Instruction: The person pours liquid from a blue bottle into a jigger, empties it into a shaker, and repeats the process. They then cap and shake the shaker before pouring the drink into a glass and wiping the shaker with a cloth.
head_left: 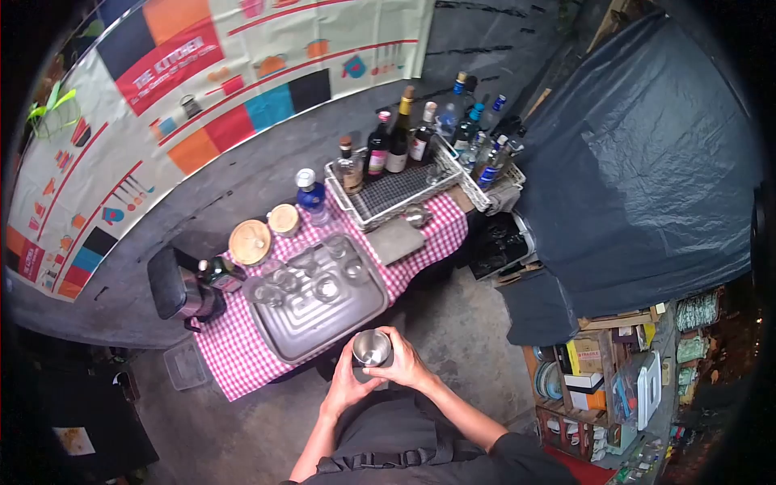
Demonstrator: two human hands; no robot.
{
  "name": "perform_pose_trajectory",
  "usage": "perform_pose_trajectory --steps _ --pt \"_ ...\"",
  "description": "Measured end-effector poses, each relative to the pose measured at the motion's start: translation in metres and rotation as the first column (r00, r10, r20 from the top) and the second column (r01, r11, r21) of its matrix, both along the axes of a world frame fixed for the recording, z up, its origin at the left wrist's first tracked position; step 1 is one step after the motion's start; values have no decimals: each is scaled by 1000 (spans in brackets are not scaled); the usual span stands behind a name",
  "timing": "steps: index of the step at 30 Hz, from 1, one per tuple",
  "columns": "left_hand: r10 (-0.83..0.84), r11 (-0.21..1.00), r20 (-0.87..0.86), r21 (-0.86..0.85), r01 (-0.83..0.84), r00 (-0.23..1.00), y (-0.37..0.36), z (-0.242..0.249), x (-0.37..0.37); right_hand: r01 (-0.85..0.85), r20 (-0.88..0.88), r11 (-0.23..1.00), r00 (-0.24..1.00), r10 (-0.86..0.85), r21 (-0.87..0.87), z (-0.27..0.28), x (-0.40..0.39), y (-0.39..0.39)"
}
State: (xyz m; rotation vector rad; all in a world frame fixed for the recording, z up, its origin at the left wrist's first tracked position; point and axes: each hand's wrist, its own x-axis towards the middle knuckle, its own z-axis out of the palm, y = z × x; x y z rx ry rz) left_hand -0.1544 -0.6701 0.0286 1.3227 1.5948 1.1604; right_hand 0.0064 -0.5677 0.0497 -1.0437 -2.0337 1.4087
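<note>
A shiny metal shaker cup [372,347] is held upright in front of my body, just off the near edge of the table. My left hand [343,388] cups it from the left and below. My right hand [404,365] wraps its right side. Right behind the cup lies a metal tray [303,323] on a red-checked tablecloth [230,343], with several empty glasses [311,271] along its far edge.
A white wire basket [388,194] holds wine and liquor bottles [398,133]; a second basket [489,166] of bottles stands to its right. A blue bottle [309,194], two round lidded jars [250,241], a black appliance [182,291] and a grey board [396,240] share the table. Crates and shelves stand at right.
</note>
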Motion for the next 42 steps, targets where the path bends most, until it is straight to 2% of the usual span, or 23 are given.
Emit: perform_pose_trajectory --steps 1,3,4,5,8,11,13,15,17,18,21,22,23,25,26,31,33,35,37,39,41,42 --pt "-7 1000 1 0 7 1000 12 -11 17 20 4 999 1000 -20 -27 2 17 5" --pt "8 1000 167 12 -10 986 25 -26 46 25 33 1000 999 -24 -3 -1 49 14" --pt "-19 999 74 37 16 997 35 -13 56 19 25 1000 999 -19 10 3 62 20" --pt "-24 999 61 42 22 998 44 -6 67 19 8 999 1000 -19 -30 9 74 26" --pt "-12 998 69 56 9 998 65 -2 85 -25 32 999 999 27 -33 11 102 49" --pt "-4 999 82 50 0 997 84 -4 92 -119 -74 991 990 123 57 1 115 83" --pt "51 997 62 61 -55 997 97 -14 89 -239 -141 964 965 222 -116 -2 117 117" --pt "142 990 91 -5 -142 986 110 -18 90 -157 -99 960 986 137 -232 -25 112 153" --pt "207 978 114 12 -210 972 127 -39 90 -114 130 993 985 110 23 -21 103 192" --pt "235 972 99 -6 -235 967 140 -29 90 -91 194 981 979 58 169 -24 100 211" --pt "300 954 67 -17 -299 952 176 -44 88 16 293 989 954 -59 146 -51 91 266" --pt "307 951 75 -53 -304 949 188 -50 86 19 291 969 952 -93 248 -66 88 282" --pt "314 949 90 -67 -309 945 198 -57 87 8 310 971 947 -84 239 -81 88 296" --pt "356 935 -39 0 -356 934 224 -61 85 2 242 963 968 -69 268 -92 79 325" --pt "363 931 -13 -27 -364 932 235 -62 85 -4 207 940 976 -71 342 -99 72 338" --pt "419 903 -55 -77 -422 906 274 -50 79 -14 317 972 946 -62 234 -107 34 375" --pt "442 892 -151 -30 -451 884 283 -50 78 -32 417 982 908 -50 186 -115 27 383" --pt "472 875 -148 -42 -482 869 290 -52 77 -62 384 984 923 -8 170 -128 26 392" --pt "517 847 -145 -53 -529 844 293 -57 83 -103 206 973 977 59 209 -143 29 402" --pt "569 816 -149 -13 -577 808 300 -66 86 -147 194 968 975 108 201 -148 30 411" --pt "603 788 -159 -32 -615 782 306 -75 92 -175 258 984 950 176 -27 -144 31 420" --pt "610 779 -166 -55 -625 775 308 -78 94 -193 219 979 960 174 67 -155 32 421"
